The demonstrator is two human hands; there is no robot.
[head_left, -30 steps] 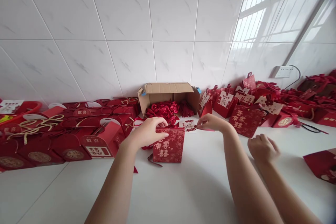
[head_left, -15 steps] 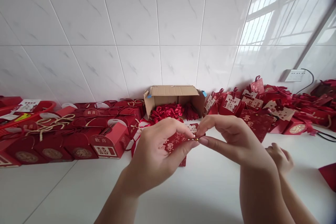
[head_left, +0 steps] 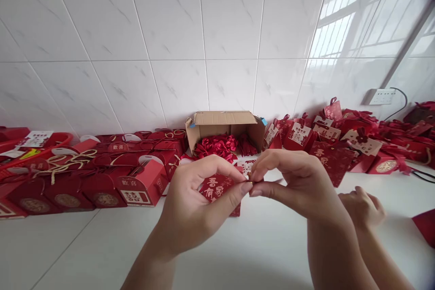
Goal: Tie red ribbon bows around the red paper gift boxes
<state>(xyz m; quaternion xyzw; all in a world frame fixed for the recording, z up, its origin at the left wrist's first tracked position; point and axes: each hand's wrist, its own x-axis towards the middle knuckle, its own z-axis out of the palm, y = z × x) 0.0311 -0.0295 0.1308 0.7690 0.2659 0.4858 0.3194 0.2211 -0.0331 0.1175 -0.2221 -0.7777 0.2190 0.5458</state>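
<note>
My left hand (head_left: 200,208) and my right hand (head_left: 292,183) meet in front of me, thumb and forefinger of each pinched together. Between the fingertips shows a small gold-coloured piece (head_left: 249,176), mostly hidden by the fingers, so its kind is unclear. Below and behind my left hand lies a red printed card or bag (head_left: 214,190) with pale characters, partly covered by the fingers. A white and red tag (head_left: 245,166) shows just behind the fingertips.
Red gift boxes (head_left: 136,183) stand in rows at left, beside a red basket (head_left: 64,138). A cardboard box (head_left: 226,118) holds red ribbons (head_left: 217,145). More red boxes and bags (head_left: 299,136) crowd the right. Another person's hand (head_left: 362,206) rests by my right arm.
My fingertips have come closer together and shifted slightly left, and the gold-coloured piece now stands more upright between them. The other person's hand has moved a little.
</note>
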